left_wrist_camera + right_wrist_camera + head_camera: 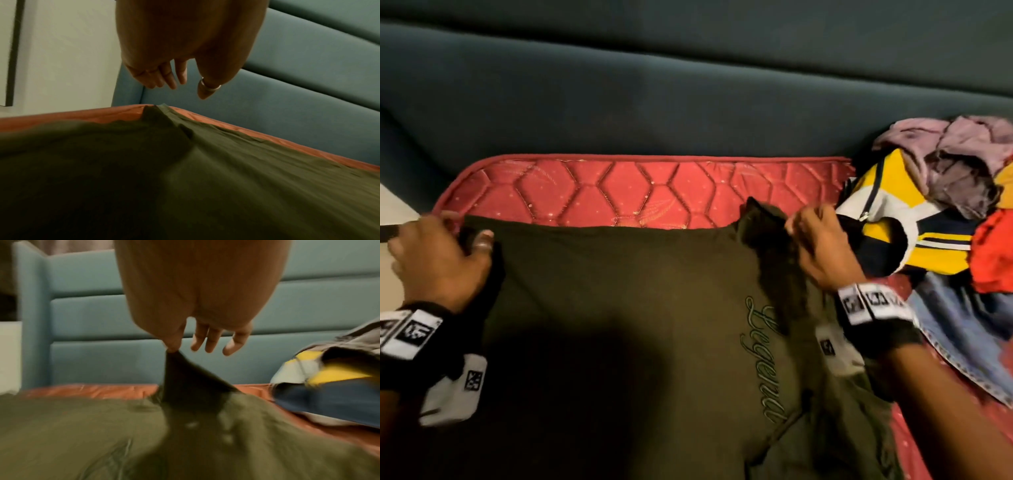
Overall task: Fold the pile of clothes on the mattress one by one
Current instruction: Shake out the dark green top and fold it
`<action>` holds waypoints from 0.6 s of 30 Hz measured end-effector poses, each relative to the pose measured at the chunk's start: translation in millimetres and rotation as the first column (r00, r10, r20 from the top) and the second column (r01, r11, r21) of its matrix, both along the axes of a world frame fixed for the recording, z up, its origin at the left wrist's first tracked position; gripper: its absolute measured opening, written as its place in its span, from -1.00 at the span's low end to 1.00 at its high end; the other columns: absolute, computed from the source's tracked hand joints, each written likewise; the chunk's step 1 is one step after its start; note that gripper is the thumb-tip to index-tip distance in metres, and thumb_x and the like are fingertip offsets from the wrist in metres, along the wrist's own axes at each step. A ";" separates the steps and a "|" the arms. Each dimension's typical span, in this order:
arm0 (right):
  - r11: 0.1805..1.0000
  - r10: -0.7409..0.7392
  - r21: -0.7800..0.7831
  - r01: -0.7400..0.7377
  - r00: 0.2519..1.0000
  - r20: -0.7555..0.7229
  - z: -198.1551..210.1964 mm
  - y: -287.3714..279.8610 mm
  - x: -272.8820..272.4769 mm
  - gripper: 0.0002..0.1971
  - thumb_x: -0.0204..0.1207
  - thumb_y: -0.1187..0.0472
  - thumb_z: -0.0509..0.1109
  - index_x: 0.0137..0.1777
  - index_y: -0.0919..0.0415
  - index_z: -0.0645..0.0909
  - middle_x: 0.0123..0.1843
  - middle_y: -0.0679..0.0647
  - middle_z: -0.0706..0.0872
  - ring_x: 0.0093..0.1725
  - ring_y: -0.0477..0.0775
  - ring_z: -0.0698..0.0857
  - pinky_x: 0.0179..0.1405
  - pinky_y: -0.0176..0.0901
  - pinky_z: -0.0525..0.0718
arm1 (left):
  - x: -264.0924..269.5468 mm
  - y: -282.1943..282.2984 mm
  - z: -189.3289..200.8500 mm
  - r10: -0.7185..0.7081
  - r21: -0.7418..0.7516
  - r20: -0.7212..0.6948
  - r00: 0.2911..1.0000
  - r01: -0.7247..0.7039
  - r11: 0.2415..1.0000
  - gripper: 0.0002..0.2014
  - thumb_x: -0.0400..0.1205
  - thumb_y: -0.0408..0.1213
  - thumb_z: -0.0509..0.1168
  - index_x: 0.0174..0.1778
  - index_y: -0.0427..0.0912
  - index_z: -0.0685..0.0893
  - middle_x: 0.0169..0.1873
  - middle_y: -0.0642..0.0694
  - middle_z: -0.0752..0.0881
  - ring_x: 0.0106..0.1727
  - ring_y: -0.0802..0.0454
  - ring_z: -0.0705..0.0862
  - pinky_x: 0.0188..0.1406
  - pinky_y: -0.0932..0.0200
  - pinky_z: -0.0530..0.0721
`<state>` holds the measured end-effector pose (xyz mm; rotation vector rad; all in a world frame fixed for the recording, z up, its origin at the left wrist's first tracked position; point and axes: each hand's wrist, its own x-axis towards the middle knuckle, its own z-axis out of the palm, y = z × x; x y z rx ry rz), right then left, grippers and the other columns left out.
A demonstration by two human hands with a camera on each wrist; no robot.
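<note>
An olive green garment (626, 291) with a script "Legend" print lies spread on the red quilted mattress (619, 185). My left hand (441, 253) hovers at its far left corner. In the left wrist view that hand (174, 78) hangs with relaxed fingers just above the cloth (226, 178), holding nothing. My right hand (822, 240) is at the far right corner. In the right wrist view its thumb and forefinger (172, 345) pinch a corner of the garment (82, 426) and lift it into a peak; the other fingers are straight.
A pile of unfolded clothes (945, 205) lies on the right: a yellow, white and navy jacket (329, 386), mauve and red pieces, denim below. A teal padded headboard (654, 85) runs behind the mattress. White furniture (393, 202) stands at the far left.
</note>
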<state>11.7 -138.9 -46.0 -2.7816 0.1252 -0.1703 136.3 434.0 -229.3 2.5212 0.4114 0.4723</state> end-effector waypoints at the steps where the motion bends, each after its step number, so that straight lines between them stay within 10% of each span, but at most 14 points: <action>1: 0.999 0.020 -0.035 -0.021 0.999 -0.029 -3.1 3.4 -34.1 -0.79 0.44 0.22 0.27 0.07 0.08 0.55 0.08 0.18 0.47 0.06 0.36 0.60 -0.06 0.26 0.63 | -17.8 -18.4 26.3 -0.078 -0.015 -0.050 0.996 0.077 0.997 -0.41 0.52 0.35 0.31 0.37 0.11 0.47 0.26 -0.30 0.60 0.28 -0.45 0.57 0.28 -0.40 0.57; 5: 0.996 -0.076 -0.043 0.072 0.992 -0.104 -34.4 -7.7 -127.6 -0.79 0.51 0.15 0.43 0.13 0.12 0.66 0.16 0.13 0.56 0.17 0.28 0.61 0.18 0.25 0.63 | -101.2 -142.2 132.8 -0.239 -0.013 -0.173 0.956 0.240 0.971 -0.65 0.61 -0.15 0.44 0.27 -0.16 0.60 0.21 -0.44 0.57 0.29 -0.50 0.48 0.30 -0.37 0.46; 10: 0.963 -0.249 0.111 0.244 0.968 0.025 -47.4 -1.8 -131.8 -0.83 0.51 0.36 0.49 0.08 0.25 0.68 0.07 0.19 0.63 0.08 0.30 0.67 0.13 -0.16 0.50 | -131.4 -224.3 111.4 -0.530 -0.204 -0.181 0.828 0.496 0.844 -0.82 0.60 -0.24 0.44 0.11 -0.09 0.72 0.02 -0.17 0.70 0.04 -0.17 0.70 0.19 -0.05 0.62; 14: 0.969 -0.239 0.014 0.246 0.952 -0.193 -55.7 20.7 -100.7 -0.65 0.50 0.17 0.49 0.24 0.24 0.59 0.21 0.26 0.53 0.15 0.40 0.64 0.14 0.12 0.67 | -137.7 -306.8 110.4 -0.673 -0.290 -0.168 0.720 0.617 0.732 -0.87 0.58 -0.24 0.42 0.03 -0.02 0.74 -0.15 0.06 0.66 -0.22 0.06 0.67 0.03 0.05 0.70; 18: 0.968 -0.252 -0.099 0.232 0.908 -0.336 -69.9 22.9 -87.2 -0.47 0.48 0.07 0.50 0.42 0.19 0.49 0.34 0.30 0.42 0.26 0.46 0.58 0.17 0.23 0.70 | -125.7 -370.1 102.3 -0.727 -0.295 -0.355 0.588 0.667 0.684 -0.74 0.60 -0.17 0.40 0.19 -0.07 0.66 0.11 -0.08 0.67 0.14 -0.15 0.70 0.20 -0.07 0.67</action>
